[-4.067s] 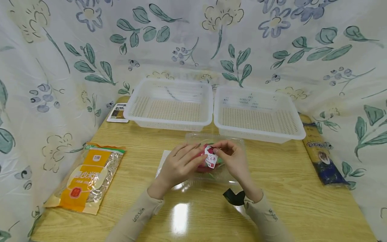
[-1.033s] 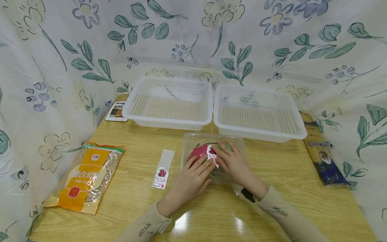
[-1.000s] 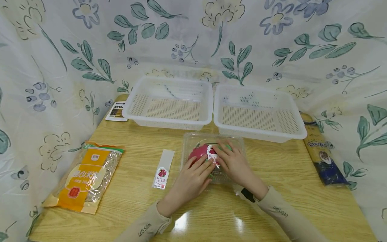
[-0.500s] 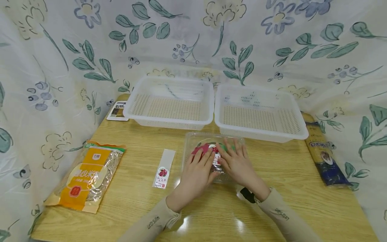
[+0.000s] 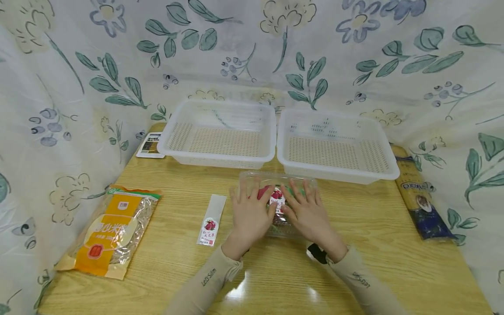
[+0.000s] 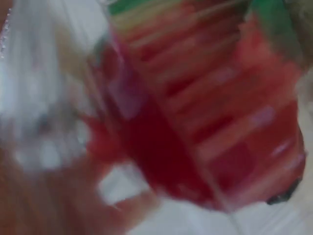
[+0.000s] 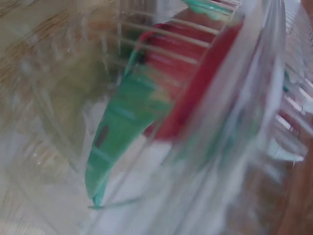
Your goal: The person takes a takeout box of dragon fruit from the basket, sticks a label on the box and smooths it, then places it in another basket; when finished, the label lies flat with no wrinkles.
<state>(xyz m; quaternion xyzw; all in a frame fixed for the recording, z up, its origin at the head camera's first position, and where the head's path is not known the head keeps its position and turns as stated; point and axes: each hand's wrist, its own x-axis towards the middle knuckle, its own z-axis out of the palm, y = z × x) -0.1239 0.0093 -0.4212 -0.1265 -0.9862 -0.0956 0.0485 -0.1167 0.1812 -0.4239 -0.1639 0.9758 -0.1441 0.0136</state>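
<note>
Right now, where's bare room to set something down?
Bare wood lies between the box and the blue-tipped packet, with a narrower patch between the orange bag and paper strip. It's crowded at the box: left hand and right hand over it, baskets close behind.

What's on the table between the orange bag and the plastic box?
In the head view, a white dragon-fruit label strip lies on the wooden table there, left of the clear plastic box.
</note>
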